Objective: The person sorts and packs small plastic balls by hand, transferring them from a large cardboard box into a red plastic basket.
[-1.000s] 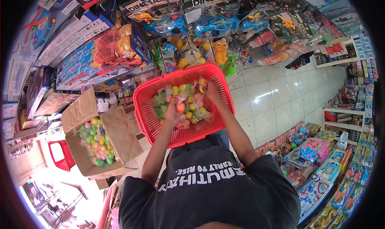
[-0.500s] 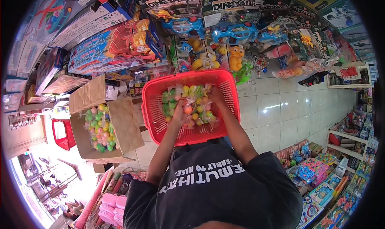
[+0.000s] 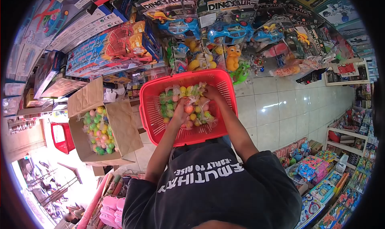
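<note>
A red plastic basket (image 3: 149,124) with slotted sides stands right before me. Inside it lie clear plastic bags of small green, yellow, pink and orange balls (image 3: 198,109). My left hand (image 3: 180,113) is in the basket at the near left part of the bags, against an orange ball; its fingers are partly hidden, so its grip is unclear. At the far right of the bags, my right hand (image 3: 211,93) has its fingers bent round a bit of clear plastic bag. To the left, an open cardboard box (image 3: 126,126) holds more bagged balls (image 3: 98,130).
Boxed toys (image 3: 108,50) and packaged dinosaur toys (image 3: 228,30) line the far side. A yellow toy bear (image 3: 233,58) and a green toy (image 3: 240,73) sit beyond the basket. Tiled floor (image 3: 280,108) lies to the right. Another red basket (image 3: 62,137) is at the far left.
The whole view has shifted slightly, with the basket and box a little further left. Both hands remain in the basket at nearly the same places on the bags.
</note>
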Demonstrator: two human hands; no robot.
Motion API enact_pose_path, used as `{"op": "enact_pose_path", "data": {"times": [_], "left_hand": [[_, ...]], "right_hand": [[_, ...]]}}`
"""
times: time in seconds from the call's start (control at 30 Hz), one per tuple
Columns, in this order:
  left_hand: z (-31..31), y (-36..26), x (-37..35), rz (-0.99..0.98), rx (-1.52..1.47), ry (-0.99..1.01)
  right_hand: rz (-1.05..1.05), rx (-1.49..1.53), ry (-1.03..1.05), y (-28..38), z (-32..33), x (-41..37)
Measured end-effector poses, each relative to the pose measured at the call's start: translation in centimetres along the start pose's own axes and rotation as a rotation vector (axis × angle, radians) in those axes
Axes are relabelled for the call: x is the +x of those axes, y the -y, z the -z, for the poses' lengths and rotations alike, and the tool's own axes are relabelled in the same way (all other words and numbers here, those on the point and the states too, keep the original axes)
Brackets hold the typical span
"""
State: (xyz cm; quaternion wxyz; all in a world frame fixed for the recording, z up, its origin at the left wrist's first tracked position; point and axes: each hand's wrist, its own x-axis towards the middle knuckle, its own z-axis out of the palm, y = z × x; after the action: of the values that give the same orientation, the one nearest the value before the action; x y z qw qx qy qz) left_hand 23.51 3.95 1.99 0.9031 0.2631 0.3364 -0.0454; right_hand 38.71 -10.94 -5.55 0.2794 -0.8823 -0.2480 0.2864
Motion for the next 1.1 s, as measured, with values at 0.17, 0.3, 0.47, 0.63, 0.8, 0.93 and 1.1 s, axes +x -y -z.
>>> {"op": "enact_pose_path", "data": {"times": [0.17,0.3,0.47,0.63,0.8,0.93,1.1], "left_hand": [[-0.3,0.0,0.8,0.026,0.04,0.0],[-2.1,-0.4,0.3,0.044,0.036,-0.008],[-4.1,-0.3,0.8,0.128,0.139,0.226],[-5.5,0.9,0.1,0.17,0.27,0.306],[-3.9,3.1,1.2,0.166,0.517,0.164],[-2.1,4.1,1.5,0.051,0.849,0.243],[-0.6,4.2,2.4,-0.109,1.354,0.439]], "right_hand": [[-0.143,0.296,0.142,2.8,3.8,-3.1],[-0.019,0.328,-0.031,3.7,4.7,-5.1],[0.161,0.766,0.204,6.4,6.6,-9.6],[0.04,0.406,-0.076,7.5,6.7,-11.0],[-0.008,0.131,-0.072,5.4,5.5,-11.8],[-0.181,-0.219,0.005,4.9,3.9,-11.7],[-0.13,-0.315,-0.067,4.5,3.0,-10.7]]}}
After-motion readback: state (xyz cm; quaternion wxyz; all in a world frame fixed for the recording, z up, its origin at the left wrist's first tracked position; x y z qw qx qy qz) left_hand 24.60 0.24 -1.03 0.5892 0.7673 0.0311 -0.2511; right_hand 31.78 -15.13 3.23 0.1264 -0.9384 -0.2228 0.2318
